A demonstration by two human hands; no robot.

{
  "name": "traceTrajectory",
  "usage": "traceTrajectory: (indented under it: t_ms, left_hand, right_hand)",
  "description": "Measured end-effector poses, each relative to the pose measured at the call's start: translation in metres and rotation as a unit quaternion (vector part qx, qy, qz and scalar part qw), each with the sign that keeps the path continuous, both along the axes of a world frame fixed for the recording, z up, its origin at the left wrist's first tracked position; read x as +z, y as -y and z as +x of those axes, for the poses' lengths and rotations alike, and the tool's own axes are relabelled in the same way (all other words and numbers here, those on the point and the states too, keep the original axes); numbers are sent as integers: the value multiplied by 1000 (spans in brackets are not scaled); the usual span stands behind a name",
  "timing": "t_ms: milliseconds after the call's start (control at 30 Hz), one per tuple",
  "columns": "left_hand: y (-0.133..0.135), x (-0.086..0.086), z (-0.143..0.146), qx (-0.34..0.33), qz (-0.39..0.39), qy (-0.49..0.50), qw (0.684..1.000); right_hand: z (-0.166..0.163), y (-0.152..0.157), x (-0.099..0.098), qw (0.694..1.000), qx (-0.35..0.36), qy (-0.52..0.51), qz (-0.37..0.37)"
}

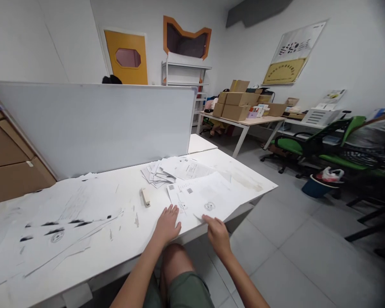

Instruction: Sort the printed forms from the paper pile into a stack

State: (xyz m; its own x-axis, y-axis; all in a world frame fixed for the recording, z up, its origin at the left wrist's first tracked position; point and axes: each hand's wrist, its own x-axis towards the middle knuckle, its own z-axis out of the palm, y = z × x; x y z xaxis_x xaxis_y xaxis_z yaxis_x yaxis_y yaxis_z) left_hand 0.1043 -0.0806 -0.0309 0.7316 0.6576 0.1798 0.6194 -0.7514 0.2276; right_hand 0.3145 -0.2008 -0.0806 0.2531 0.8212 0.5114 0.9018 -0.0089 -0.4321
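Papers lie in a loose stack at the middle of the frame, near the front edge of the white desk. Left hand rests flat on the desk, fingers spread, tips touching the stack's left edge — holding nothing. Right hand pinches the top sheet's near edge. A stapler lies just left of the stack — more sheets cover the lower left.

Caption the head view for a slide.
Left hand flat on printed sheets at the desk edge, right hand lifting their near corner.
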Motion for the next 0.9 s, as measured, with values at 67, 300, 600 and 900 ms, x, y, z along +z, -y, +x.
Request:
traceTrajectory:
  t_ms: [67,300,600,900]
  left_hand:
    - [14,-4,-6,22,12,9,1000]
    - [59,-28,-64,5,54,47,997]
    - [104,-32,-123,87,116,101,984]
    - [148,-40,-135,437,-171,453,758]
  right_hand:
    - [20,-11,9,998,-58,-30,12]
    - [59,-47,38,982,-110,-146,-51]
    - [18,49,-30,811,-189,-553,30]
    - [26,28,30,783,1,-590,-199]
